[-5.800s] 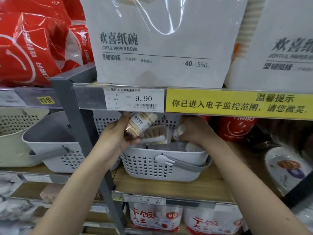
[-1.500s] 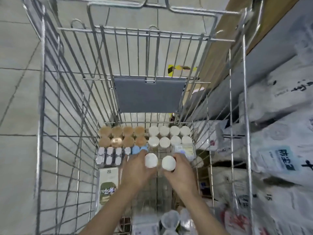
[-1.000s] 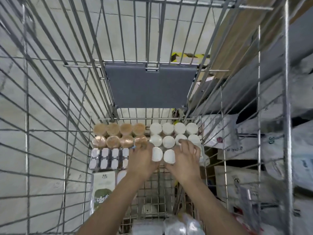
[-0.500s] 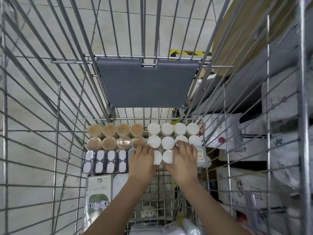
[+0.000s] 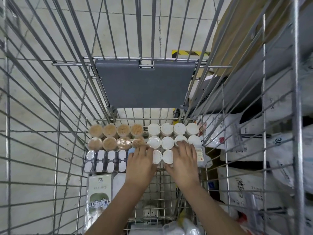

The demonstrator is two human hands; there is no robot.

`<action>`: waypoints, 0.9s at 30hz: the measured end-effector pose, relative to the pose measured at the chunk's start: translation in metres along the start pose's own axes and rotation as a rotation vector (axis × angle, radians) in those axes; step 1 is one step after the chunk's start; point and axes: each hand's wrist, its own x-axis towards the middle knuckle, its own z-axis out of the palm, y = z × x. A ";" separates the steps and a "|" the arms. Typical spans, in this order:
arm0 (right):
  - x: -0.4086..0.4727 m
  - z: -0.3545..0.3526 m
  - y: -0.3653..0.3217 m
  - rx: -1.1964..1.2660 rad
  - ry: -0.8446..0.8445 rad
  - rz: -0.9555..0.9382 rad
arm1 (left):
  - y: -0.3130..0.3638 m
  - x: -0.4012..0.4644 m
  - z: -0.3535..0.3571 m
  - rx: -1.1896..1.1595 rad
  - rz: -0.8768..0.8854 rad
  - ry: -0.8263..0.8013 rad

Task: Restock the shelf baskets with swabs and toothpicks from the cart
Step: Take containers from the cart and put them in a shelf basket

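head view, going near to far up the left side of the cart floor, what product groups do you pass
Green-labelled white box → row of flat clear-lidded cases → two rows of brown-topped toothpick jars → grey fold-down flap on the cart's far wall.

Fingertips of both hands (image 5: 162, 160) behind jars (image 5: 162, 156).

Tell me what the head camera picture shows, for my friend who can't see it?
Two bare hands reach down into a silver wire shopping cart: the left hand and right hand rest on small round white-lidded jars packed in rows. Beside them stand clear round jars of tan wooden toothpicks, with flat white-and-black packets in front.
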 end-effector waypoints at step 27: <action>-0.272 -0.209 -0.123 0.593 -0.458 0.379 | -0.049 -0.326 -0.170 -0.475 0.078 -0.127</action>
